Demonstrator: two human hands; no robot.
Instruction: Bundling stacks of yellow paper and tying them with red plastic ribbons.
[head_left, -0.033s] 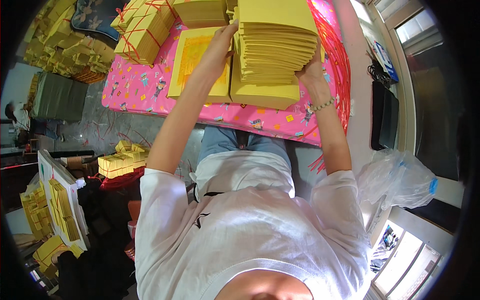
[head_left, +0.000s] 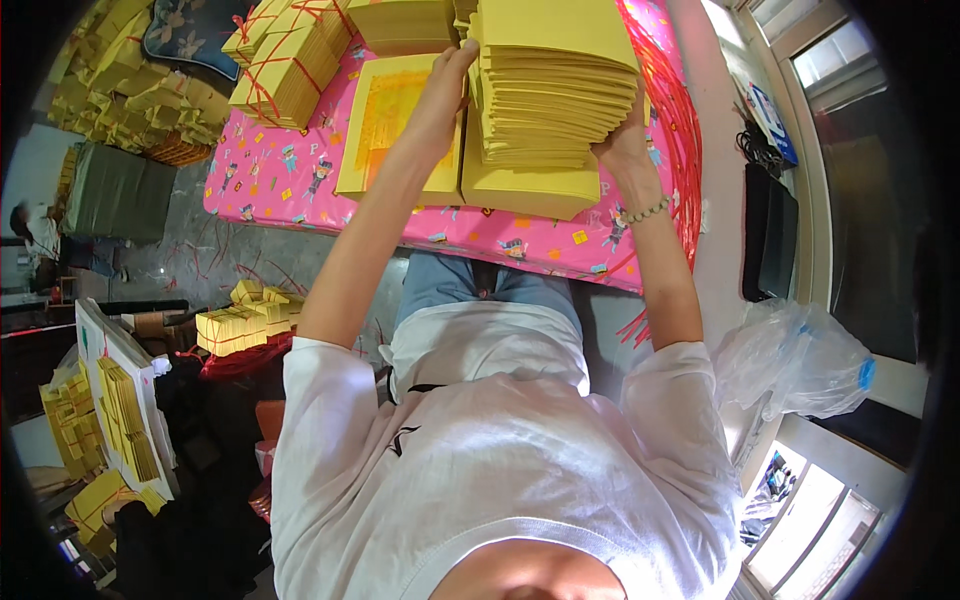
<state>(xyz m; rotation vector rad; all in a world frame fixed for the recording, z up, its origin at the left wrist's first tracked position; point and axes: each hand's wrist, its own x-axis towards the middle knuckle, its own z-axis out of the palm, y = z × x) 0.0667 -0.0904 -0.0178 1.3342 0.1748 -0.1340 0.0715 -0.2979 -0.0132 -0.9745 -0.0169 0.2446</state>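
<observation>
A tall stack of yellow paper (head_left: 555, 90), in several uneven bundles, stands between my hands. My left hand (head_left: 447, 90) presses against its left side, fingers stretched along the edge. On its right side, my right hand (head_left: 622, 143) grips the stack near a lower corner, its fingers partly hidden behind the paper. A beaded bracelet circles that wrist. Beneath the stack lies a neat yellow paper block (head_left: 530, 190). Left of it, partly behind my left forearm, is another yellow block with an orange printed panel (head_left: 385, 112) on top.
A pink patterned cloth (head_left: 270, 185) covers the table. Yellow bundles tied with red string (head_left: 285, 85) sit at the far left, and loose red strings (head_left: 672, 130) hang along the right edge. At lower left, another person's hand (head_left: 125, 512) touches yellow paper. A clear plastic bag (head_left: 800, 360) lies right.
My left forearm has shifted very slightly to the right. Both hands keep their places on the stack.
</observation>
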